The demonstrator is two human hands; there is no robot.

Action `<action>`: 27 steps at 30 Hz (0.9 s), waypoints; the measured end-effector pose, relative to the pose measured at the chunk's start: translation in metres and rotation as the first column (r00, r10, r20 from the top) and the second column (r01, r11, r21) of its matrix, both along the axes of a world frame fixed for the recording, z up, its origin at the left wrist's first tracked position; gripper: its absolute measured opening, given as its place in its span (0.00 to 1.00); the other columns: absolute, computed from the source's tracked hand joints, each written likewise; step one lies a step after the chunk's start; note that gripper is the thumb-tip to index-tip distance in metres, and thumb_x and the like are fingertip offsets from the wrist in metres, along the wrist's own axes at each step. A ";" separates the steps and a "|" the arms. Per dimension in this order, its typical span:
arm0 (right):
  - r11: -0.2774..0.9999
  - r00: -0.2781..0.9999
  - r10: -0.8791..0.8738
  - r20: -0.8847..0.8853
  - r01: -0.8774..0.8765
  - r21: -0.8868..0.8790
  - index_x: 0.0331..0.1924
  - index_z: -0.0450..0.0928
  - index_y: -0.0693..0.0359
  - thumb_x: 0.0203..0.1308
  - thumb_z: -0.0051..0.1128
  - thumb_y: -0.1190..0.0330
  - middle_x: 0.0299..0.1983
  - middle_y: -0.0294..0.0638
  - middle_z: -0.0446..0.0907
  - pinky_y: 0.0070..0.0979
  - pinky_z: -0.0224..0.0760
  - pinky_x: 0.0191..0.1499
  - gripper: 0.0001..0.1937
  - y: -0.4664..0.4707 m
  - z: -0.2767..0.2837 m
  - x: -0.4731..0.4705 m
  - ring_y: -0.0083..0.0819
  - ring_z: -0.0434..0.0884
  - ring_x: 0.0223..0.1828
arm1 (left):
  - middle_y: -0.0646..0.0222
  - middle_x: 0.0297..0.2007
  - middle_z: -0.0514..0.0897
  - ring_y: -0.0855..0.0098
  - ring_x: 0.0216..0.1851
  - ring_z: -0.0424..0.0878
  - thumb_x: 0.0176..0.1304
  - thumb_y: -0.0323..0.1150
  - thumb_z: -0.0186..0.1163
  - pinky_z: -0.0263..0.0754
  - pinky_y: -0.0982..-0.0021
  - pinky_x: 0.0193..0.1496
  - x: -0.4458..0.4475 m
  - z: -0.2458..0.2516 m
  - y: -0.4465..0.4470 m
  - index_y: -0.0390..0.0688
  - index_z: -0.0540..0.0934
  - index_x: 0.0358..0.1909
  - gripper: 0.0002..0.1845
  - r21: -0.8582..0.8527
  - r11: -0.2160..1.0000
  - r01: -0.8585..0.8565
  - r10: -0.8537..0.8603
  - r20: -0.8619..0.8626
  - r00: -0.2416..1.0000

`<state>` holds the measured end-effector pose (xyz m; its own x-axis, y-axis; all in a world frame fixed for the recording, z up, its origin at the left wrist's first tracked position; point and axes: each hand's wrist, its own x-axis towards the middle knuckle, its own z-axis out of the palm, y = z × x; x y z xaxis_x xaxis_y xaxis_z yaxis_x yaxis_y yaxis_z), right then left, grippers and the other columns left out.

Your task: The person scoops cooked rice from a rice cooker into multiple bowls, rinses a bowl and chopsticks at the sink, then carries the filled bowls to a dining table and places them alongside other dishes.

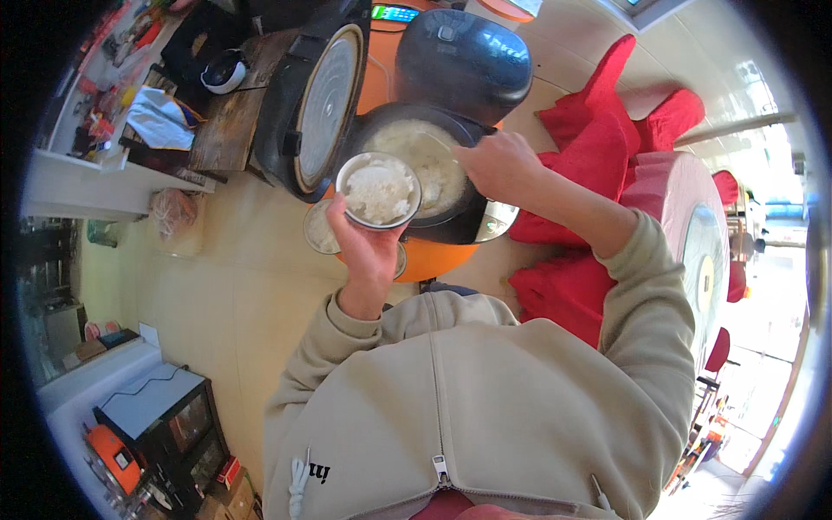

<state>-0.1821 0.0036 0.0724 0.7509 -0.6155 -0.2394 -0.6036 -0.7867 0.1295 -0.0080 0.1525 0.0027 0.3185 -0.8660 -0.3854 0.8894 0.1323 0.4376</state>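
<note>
My left hand (367,250) holds up a white, dark-rimmed bowl (416,188) heaped with cooked rice (380,188). The bowl is over the near left edge of an open rice cooker (448,231), whose inner pot (367,123) contains more rice (432,175). Above the pot's right side, my right hand (500,166) is closed around the handle of a serving utensil, probably a rice paddle; its far end reaches towards the rice and is hard to make out. The cooker's lid (328,107) stands raised on the left.
An orange round table (442,260) bears the cooker. Another bowl of rice (320,227) is left of my left hand; a further bowl (401,260) shows partly behind it. Beyond stands a lidded black rice cooker (463,62), beside a phone (395,13). Red-covered chairs (572,195) crowd the right.
</note>
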 end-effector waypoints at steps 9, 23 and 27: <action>0.981 0.941 0.069 -0.331 -0.003 0.196 0.36 0.89 0.61 0.53 0.61 0.67 0.39 0.52 0.88 0.42 0.83 0.42 0.10 -0.063 -0.044 0.067 0.50 0.88 0.44 | 0.65 0.68 0.72 0.56 0.67 0.73 0.69 0.56 0.46 0.77 0.43 0.58 0.000 -0.001 0.017 0.54 0.66 0.72 0.33 0.049 0.998 -0.041 0.040 0.016 0.999; 0.335 0.875 -0.476 0.092 0.084 0.938 0.32 0.83 0.61 0.56 0.58 0.72 0.26 0.42 0.82 0.31 0.65 0.20 0.04 -0.102 -0.169 0.024 0.32 0.77 0.21 | 0.66 0.67 0.74 0.59 0.67 0.73 0.68 0.56 0.50 0.74 0.49 0.63 -0.002 -0.006 0.026 0.49 0.67 0.71 0.34 0.034 0.994 -0.105 0.108 -0.106 0.989; 0.115 0.686 -0.720 -0.103 0.264 0.958 0.28 0.82 0.59 0.56 0.58 0.73 0.22 0.35 0.77 0.27 0.59 0.17 0.03 -0.086 -0.144 0.015 0.25 0.73 0.18 | 0.66 0.68 0.73 0.57 0.68 0.72 0.69 0.57 0.49 0.74 0.45 0.63 -0.002 -0.006 0.028 0.50 0.67 0.71 0.34 0.061 0.991 -0.117 0.120 -0.054 0.991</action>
<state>-0.1671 -0.0820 -0.0715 0.5146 -0.4477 -0.7313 -0.7099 0.2559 -0.6562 -0.0104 0.1807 -0.0036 0.3937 -0.7990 -0.4544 0.8926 0.2144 0.3965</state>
